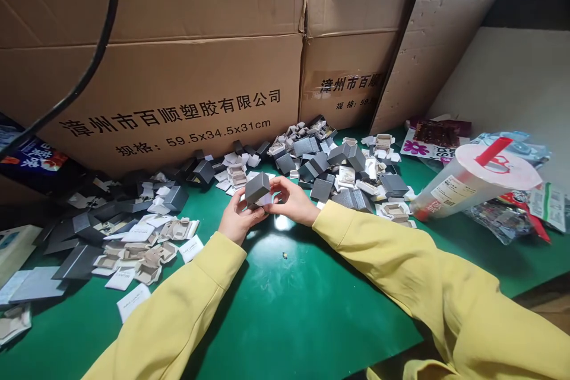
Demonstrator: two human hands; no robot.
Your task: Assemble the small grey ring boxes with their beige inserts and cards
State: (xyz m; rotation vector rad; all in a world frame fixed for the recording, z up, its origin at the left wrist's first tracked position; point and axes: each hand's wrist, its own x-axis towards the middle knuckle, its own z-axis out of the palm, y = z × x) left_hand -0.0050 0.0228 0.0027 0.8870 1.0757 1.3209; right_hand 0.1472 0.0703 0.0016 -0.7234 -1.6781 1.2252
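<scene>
A small grey box (257,188) is held over the green table (303,303) between both my hands. My left hand (238,219) grips it from below and the left, fingers curled on it. My right hand (291,199) pinches its right side, where a white piece shows under the box. Both arms wear yellow sleeves. Behind the hands lies a heap of grey boxes (329,169) mixed with beige inserts. To the left lie flat grey sleeves (80,261), beige inserts (154,255) and white cards (133,301).
Large cardboard cartons (178,71) stand along the back of the table. A plastic cup with a red straw (472,181) lies tilted at the right among snack packets (512,214). A black cable (89,71) hangs at the upper left. A small crumb (284,255) lies on the table.
</scene>
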